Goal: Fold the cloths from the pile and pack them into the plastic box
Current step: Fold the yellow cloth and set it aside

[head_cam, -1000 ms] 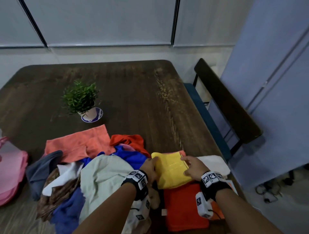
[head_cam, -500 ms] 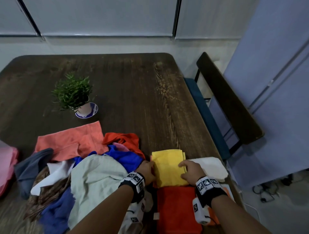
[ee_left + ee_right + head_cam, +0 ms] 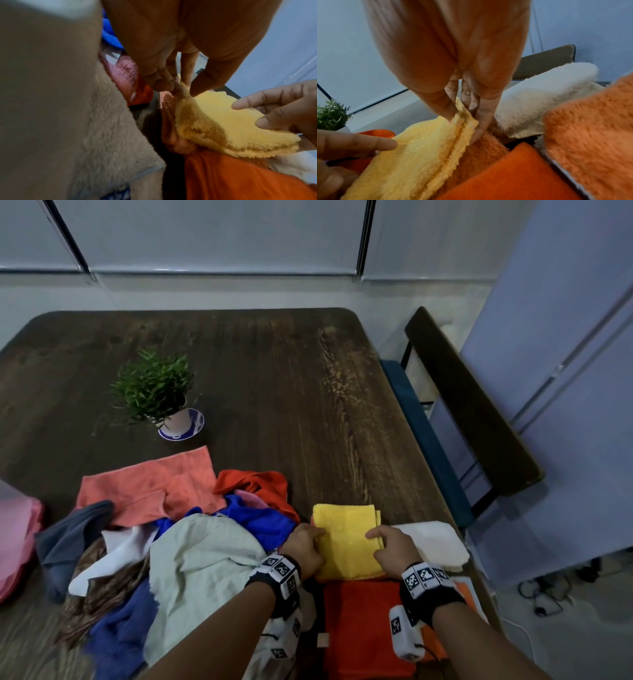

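A folded yellow cloth (image 3: 346, 542) lies on a stack of folded orange cloths (image 3: 359, 621) near the table's front right corner. My left hand (image 3: 318, 534) pinches its left edge between thumb and fingers, as the left wrist view (image 3: 178, 86) shows. My right hand (image 3: 371, 537) pinches the layered right edge (image 3: 464, 115), thumb on top and fingers beneath. The loose pile of cloths (image 3: 191, 553) spreads to the left, with pale green, blue, white, grey and salmon pieces. I cannot tell which thing is the plastic box.
A folded white fluffy cloth (image 3: 435, 542) lies just right of the yellow one. A light orange fluffy cloth (image 3: 590, 135) sits behind a grey rim by my right wrist. A potted plant (image 3: 154, 392) stands mid-table. A chair (image 3: 472, 419) is at the table's right side. Something pink (image 3: 17, 535) is at the left edge.
The yellow cloth has gone from tilted to lying flatter and squarer on the orange stack. Both hands have stayed at its two sides.
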A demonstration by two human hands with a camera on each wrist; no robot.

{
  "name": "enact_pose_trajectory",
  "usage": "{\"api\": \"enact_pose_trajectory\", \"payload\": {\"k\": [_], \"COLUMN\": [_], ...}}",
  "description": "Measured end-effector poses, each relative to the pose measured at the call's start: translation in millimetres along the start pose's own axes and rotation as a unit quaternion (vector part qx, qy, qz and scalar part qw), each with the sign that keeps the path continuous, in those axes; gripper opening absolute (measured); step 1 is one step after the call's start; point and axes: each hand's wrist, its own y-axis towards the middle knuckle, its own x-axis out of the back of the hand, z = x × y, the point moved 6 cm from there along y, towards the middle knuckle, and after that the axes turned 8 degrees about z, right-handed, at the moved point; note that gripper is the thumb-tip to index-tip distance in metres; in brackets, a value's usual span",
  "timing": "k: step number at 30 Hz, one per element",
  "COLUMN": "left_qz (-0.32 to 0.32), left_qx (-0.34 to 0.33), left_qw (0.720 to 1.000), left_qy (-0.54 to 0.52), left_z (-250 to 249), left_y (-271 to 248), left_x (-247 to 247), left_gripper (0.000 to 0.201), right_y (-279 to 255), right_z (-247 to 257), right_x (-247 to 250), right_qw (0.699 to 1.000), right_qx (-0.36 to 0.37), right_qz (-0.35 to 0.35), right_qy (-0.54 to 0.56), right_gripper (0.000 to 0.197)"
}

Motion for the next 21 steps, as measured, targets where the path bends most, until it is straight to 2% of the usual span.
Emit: {"api": "enact_pose_trajectory", "payload": {"k": [4, 10, 15, 18, 21], "left_qz": [0.050, 0.073, 0.104, 0.090, 0.056], "left_qx": [0.015, 0.046, 0.044, 0.042, 0.032], "left_qw": [0.998, 0.995, 0.989, 0.992, 0.996], "left_qy": [0.023, 0.053, 0.096, 0.078, 0.059], "left_z": [4.9, 2.7, -0.1, 1.0, 1.1], "left_y": [-0.7, 1.0, -1.4, -4.5, -8.6], "left_x": [-7.7, -13.6, -17.3, -16.1, -13.7], "left_gripper": [0.063, 0.068, 0.069, 0.069, 0.064], "right_y": [-2.6, -4.0, -6.4, -10.0, -16.7], "right_z": [-3.9, -2.2, -1.7, -0.6, 4.9], "right_x": [-8.2, -7.6, -16.1, -15.4, -13.5], "right_qw": [0.999, 0.996, 0.985, 0.989, 0.992], "right_qx": [-0.012, -0.024, -0.021, -0.019, -0.015], "right_qz": [0.022, 0.034, 0.084, 0.055, 0.012], "right_qy": [-0.040, -0.077, -0.150, -0.136, -0.127], "right_gripper": [0.048, 0.051, 0.064, 0.061, 0.046]}}
